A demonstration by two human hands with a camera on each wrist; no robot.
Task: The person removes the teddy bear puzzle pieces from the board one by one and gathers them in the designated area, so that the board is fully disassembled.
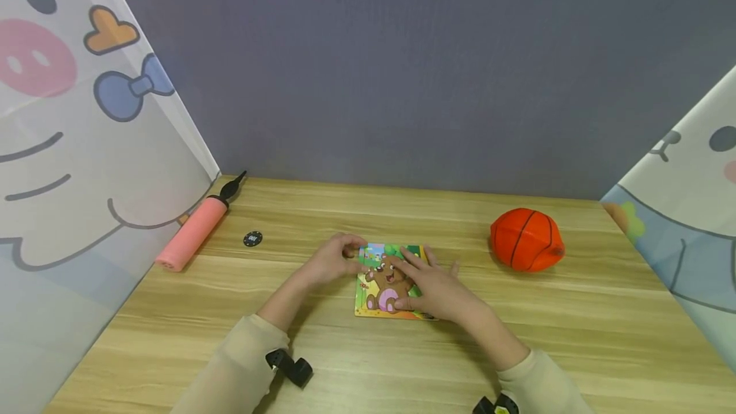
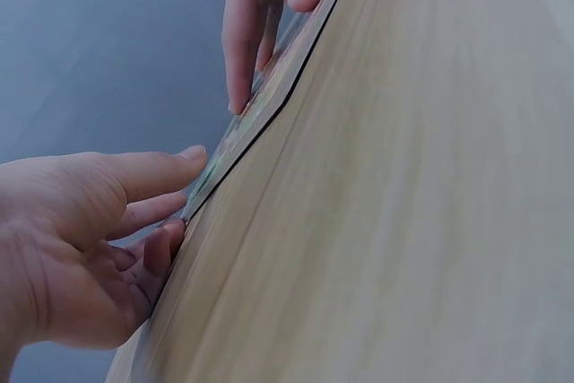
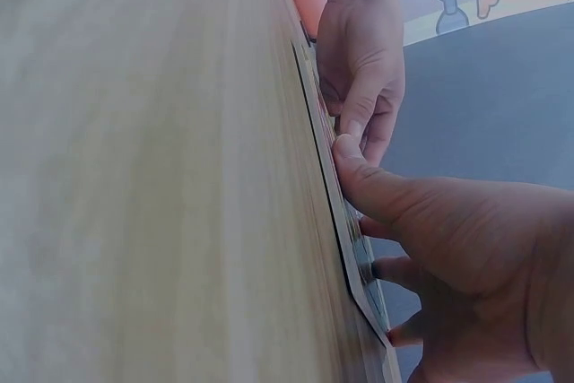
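Note:
A thin, flat picture board (image 1: 382, 283) with a cartoon brown bear lies on the wooden table. My left hand (image 1: 333, 262) is at its upper left corner, with the thumb and fingertips touching or very near the edge. My right hand (image 1: 439, 289) spreads over the right part of the board, its fingertips and thumb resting on the picture and hiding some of it. Seen from the left wrist, the board (image 2: 269, 105) lies flat, with the left hand (image 2: 99, 239) at its near corner. In the right wrist view, the right hand's thumb (image 3: 368, 181) touches the board's surface.
A red-orange, partly deflated toy basketball (image 1: 524, 240) lies at the right. On the left are a pink hand pump (image 1: 194, 232) with a black nozzle and a small black round chip (image 1: 253, 238). A grey panel (image 1: 402, 69) stands behind the table (image 1: 356, 369).

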